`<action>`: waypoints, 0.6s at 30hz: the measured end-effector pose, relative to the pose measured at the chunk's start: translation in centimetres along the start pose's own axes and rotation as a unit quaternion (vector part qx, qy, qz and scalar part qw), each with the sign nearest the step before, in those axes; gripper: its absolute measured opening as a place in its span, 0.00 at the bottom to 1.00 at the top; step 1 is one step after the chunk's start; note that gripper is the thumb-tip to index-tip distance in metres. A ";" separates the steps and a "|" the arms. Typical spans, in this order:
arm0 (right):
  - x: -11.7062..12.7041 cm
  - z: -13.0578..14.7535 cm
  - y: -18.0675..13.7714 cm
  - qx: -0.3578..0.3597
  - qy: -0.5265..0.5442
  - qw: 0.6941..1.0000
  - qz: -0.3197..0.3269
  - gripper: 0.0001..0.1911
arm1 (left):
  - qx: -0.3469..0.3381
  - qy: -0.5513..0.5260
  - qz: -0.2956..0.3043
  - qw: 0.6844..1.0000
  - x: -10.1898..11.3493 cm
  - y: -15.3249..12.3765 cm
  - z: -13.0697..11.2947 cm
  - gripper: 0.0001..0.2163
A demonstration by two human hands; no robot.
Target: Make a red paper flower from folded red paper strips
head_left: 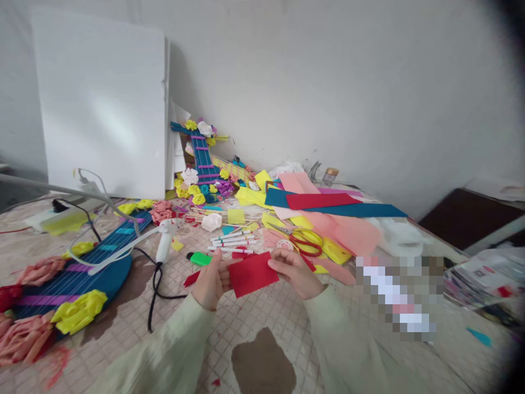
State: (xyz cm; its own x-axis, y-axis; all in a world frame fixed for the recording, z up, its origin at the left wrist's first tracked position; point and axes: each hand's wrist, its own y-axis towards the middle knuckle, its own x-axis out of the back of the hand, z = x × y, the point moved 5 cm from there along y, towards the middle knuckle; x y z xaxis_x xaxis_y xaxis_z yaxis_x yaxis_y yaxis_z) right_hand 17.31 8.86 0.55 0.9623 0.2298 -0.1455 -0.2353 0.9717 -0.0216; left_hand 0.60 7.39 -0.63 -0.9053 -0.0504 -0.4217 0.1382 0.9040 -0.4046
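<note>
A piece of red paper [252, 273] is held above the table between both hands. My left hand [211, 282] pinches its left edge, fingers closed. Its right edge is gripped by my right hand [295, 272], thumb on top. Both arms wear pale green sleeves. Just beyond the paper lie several white marker pens [232, 241], a green highlighter [200, 258] and red-and-yellow scissors [305, 241].
A white glue gun [164, 243] with a black cord lies left of centre. A blue paper guitar [82, 273] with crepe flowers is at the left, a second one [203, 158] leans on the wall. Coloured paper sheets [328, 210] pile at the right. A white foam board [102, 104] stands behind.
</note>
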 end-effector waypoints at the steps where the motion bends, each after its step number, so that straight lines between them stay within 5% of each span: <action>1: -0.1 0.0 0.0 -0.001 0.004 1.000 0.000 0.11 | -0.008 -0.003 0.005 1.000 -0.1 0.0 0.0 0.22; 8: -0.1 -0.2 -0.1 0.010 0.026 1.000 -0.004 0.09 | -0.052 -0.014 0.015 0.998 0.2 0.4 0.7 0.13; 14: -0.9 1.6 -1.0 0.198 -0.162 0.965 0.067 0.15 | -0.024 -0.059 -0.022 0.998 0.4 0.3 0.3 0.06; 18: -1.4 1.9 -1.2 0.244 -0.249 0.931 0.107 0.13 | -0.022 -0.038 -0.016 0.999 0.4 0.3 0.3 0.05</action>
State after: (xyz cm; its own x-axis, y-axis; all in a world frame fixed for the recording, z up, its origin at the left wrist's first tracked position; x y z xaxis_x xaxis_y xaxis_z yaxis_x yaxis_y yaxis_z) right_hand 16.48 7.46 2.66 0.8726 0.3002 0.3852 -0.4565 0.7818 0.4247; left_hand 0.40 7.47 -1.20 -0.8752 -0.1097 -0.4711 0.0915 0.9188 -0.3840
